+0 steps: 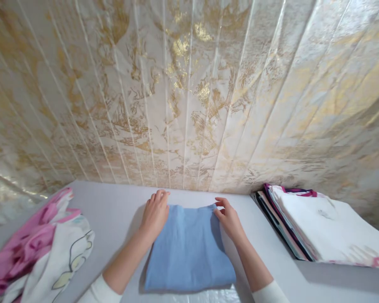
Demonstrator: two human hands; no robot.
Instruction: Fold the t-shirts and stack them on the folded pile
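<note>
A folded light-blue garment (191,252) lies flat in front of me, its far edge slightly wavy. At its far left corner is my left hand (156,212), fingers bent and close together, the side of the hand against the cloth. The thumb's grip there is partly hidden. My right hand (228,216) has the far right corner between thumb and fingers. What kind of garment it is does not show in its folded state.
To the left lies a loose heap of pink and white clothes (44,248) with a printed pattern. A stack of folded clothes (328,227), white on top, stands on the right. The pale tabletop (113,202) meets a gold-patterned curtain (189,105) behind. Shiny clear plastic (208,296) shows at the near edge.
</note>
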